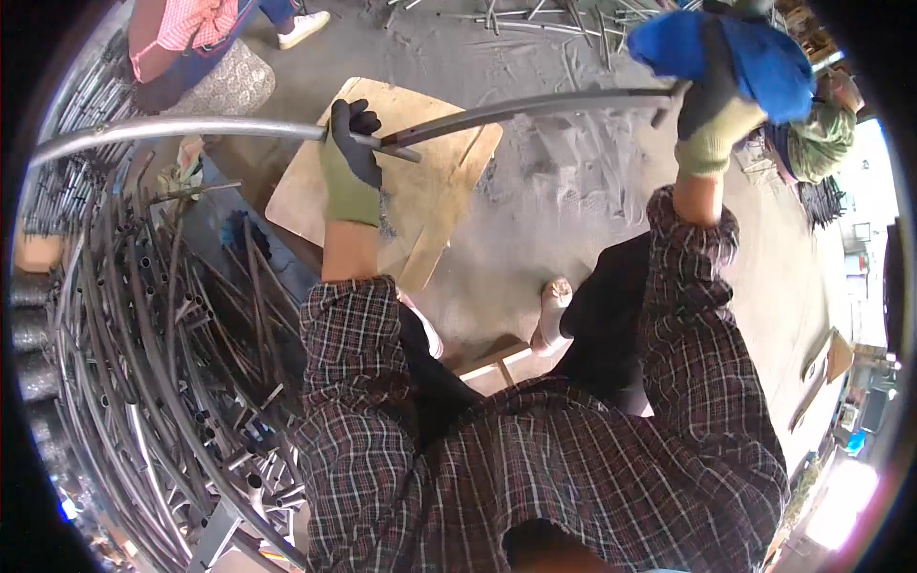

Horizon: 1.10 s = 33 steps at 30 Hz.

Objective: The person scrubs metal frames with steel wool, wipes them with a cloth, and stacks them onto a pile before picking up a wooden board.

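Observation:
My left hand (pixel 353 158), in a grey and green glove, is closed around the end of a shiny metal tube (pixel 210 126) that reaches to the left edge. A darker curved tube (pixel 535 107) crosses from beside my left hand toward my right hand. My right hand (pixel 716 115), also gloved, has its fingers wrapped round a blue cloth (pixel 774 67); the right end of the darker tube lies next to it, and whether the hand touches it I cannot tell. Below my left hand lies a tan board (pixel 296 196) on the floor.
A large heap of bent tubes (pixel 143 325) fills the left side. More tubes (pixel 535 24) lie on the floor at the top. One person (pixel 196 29) is at the upper left, another (pixel 823 138) at the upper right. A wooden frame (pixel 501 361) is near my feet.

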Motion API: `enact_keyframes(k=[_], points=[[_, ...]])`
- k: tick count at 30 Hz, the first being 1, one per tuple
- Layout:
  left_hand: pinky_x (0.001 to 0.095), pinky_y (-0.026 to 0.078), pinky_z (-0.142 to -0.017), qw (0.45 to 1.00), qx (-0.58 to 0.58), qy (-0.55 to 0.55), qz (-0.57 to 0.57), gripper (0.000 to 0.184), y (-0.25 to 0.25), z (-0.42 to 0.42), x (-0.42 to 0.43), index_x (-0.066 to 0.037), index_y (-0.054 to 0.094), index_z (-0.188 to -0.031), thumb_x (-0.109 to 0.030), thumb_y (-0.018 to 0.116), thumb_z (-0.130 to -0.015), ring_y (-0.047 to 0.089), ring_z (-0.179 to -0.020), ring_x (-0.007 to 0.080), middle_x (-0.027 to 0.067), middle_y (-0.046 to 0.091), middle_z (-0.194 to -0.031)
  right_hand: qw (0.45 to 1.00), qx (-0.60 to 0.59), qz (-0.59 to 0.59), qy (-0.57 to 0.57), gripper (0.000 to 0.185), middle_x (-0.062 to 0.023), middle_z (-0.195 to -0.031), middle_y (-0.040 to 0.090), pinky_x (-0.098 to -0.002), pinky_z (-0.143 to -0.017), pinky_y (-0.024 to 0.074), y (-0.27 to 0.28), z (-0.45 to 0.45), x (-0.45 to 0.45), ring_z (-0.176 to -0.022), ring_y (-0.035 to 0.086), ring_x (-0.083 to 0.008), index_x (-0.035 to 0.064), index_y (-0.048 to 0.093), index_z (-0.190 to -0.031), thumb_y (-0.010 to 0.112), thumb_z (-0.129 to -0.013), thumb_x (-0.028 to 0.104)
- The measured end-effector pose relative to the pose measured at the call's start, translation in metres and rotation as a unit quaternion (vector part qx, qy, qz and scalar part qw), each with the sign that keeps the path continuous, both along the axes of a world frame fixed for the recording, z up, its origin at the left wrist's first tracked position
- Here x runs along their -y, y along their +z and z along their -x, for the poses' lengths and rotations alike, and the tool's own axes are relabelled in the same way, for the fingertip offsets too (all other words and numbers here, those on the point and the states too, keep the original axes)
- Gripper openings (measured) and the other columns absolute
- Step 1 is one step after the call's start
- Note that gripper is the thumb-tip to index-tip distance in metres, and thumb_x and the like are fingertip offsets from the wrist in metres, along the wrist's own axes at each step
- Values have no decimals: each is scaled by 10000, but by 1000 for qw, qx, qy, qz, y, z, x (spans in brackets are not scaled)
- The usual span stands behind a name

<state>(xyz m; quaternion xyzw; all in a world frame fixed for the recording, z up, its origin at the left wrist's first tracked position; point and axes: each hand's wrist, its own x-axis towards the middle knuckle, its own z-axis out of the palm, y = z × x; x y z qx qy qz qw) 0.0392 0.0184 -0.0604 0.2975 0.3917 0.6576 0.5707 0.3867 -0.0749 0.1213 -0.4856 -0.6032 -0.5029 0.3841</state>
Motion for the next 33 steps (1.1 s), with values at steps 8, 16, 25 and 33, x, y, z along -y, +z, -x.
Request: enact_keyframes(k=[8,16,25,33], points=[[306,451,-687,998,-57,27,-7,385,8,-3,4,10,639,-1011,-359,538,-965,573,-777,177,72,606,-806,999,24,6,-42,388,-148,-976,657,-434,-870,462,-3,-2,0,-962,602,-354,113,708,-1043,586,-706,-34],[292,431,-684,999,-20,45,-14,341,16,4,2,19,653,-946,-317,596,-940,554,-731,170,75,591,-756,994,-77,1,78,412,-129,-1005,656,-424,-904,446,-20,5,2,-1001,592,-318,80,702,-1087,605,-702,-29],[263,314,-453,971,-188,143,-48,312,49,2,13,26,700,-790,-239,616,-931,415,-488,63,28,588,-622,677,-597,86,422,83,-113,-891,643,-368,-696,556,-108,-36,-40,-751,644,-242,32,583,-931,556,-917,109],[282,338,-461,850,-511,6,-131,343,19,-52,48,26,690,-832,-311,683,-894,459,-499,98,27,537,-579,393,-800,151,428,467,-205,-816,649,-556,-611,558,-315,-73,9,-721,650,-369,-26,553,-941,375,-950,406]])
